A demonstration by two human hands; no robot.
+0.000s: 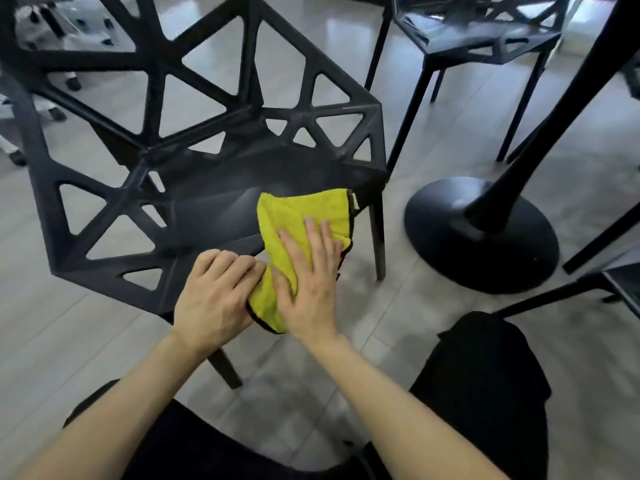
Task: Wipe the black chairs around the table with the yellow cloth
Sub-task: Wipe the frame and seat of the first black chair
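- Cloth (304, 216): yellow, dark-edged, crumpled on the chair (214, 199) seat's front corner.
- Right hand (308, 282) presses it flat-fingered; left hand (216, 296) pinches its near edge.

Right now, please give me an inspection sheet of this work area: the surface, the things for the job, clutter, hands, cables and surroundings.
Surface: grey floor of large tiles, with a sheen.
Job's things: yellow cloth lies on the front right of the seat of the near black chair; a second black chair stands behind it.
Clutter: nothing seen.
Hands: right hand presses flat on the cloth; left hand, fingers curled, rests at the seat's front edge and touches the cloth.
Cables: nothing seen.
Surroundings: round black table base to the right; wheeled chair feet at top left.
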